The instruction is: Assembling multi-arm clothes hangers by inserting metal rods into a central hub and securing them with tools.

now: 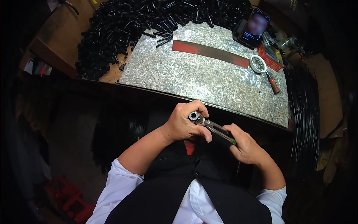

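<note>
Left hand (pixel 183 120) half-curled round ring-ended metal piece (pixel 193 116), right hand (pixel 244 145) at four o'clock, closed on green-tipped pliers (pixel 220 135), nose hard to make out

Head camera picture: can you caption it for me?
Left hand around a round metal piece, right hand on pliers, before a speckled slab and heaped black parts.

Lit phone (pixel 255 29), red box (pixel 269 59) near it, brown-handled tool (pixel 274 86), black strands (pixel 304 115) at right
</note>
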Demonstrator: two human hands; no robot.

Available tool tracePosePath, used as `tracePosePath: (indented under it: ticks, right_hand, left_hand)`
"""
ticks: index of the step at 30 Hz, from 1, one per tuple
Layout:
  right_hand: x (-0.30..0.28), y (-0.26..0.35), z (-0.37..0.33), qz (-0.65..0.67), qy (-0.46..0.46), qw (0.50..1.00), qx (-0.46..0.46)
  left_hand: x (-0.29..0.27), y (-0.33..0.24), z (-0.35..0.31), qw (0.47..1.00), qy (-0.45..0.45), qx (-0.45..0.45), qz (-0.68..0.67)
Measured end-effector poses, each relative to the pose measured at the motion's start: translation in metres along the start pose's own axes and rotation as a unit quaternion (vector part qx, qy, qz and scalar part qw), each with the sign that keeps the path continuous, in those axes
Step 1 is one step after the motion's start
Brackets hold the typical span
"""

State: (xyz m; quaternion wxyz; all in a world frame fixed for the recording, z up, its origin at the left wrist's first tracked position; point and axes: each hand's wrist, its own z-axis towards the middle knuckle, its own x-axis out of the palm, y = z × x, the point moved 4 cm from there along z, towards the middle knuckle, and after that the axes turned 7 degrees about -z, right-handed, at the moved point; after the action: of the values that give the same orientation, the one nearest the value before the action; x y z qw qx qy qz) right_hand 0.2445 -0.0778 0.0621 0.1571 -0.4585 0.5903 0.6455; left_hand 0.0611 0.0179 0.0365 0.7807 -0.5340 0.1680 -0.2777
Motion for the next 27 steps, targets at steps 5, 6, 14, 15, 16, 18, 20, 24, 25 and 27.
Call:
tracePosePath:
  ticks: [5,6,14,15,16,18,20,24,25,27]
  right_hand:
    - [0.011,-0.003,0.010,0.058,0.021,0.996,0.062]
    - [0.011,-0.004,0.010,0.063,0.009,0.995,0.074]
    - [0.009,-0.014,0.011,0.026,-0.101,0.991,0.079]
    - [0.005,-0.017,0.010,0.019,-0.145,0.986,0.075]
    - [-0.002,-0.021,0.009,0.013,-0.192,0.978,0.084]
    - [-0.023,-0.028,0.009,-0.031,-0.292,0.952,0.089]
    - [-0.048,-0.045,0.013,-0.009,-0.344,0.930,0.128]
    - [-0.111,-0.074,0.036,-0.143,-0.362,0.908,0.153]
    - [-0.124,-0.085,0.042,-0.181,-0.346,0.903,0.178]
    - [-0.148,-0.100,0.055,-0.245,-0.309,0.889,0.232]
  left_hand:
    - [0.001,-0.001,-0.002,0.995,-0.049,0.060,0.064]
    - [0.001,0.000,-0.003,0.995,-0.049,0.060,0.063]
    - [0.003,0.004,-0.006,0.996,-0.078,0.007,0.052]
    - [0.003,0.004,-0.006,0.996,-0.077,0.010,0.052]
    - [0.002,0.005,-0.006,0.995,-0.076,0.012,0.058]
    - [0.000,0.005,-0.007,0.995,-0.072,0.017,0.061]
    - [-0.003,0.005,-0.009,0.994,-0.081,0.042,0.056]
    - [0.003,-0.002,-0.013,1.000,0.013,-0.006,-0.027]
    - [0.007,-0.006,-0.011,0.998,0.044,0.001,-0.039]
    - [0.011,-0.009,-0.011,0.996,0.074,-0.004,-0.056]
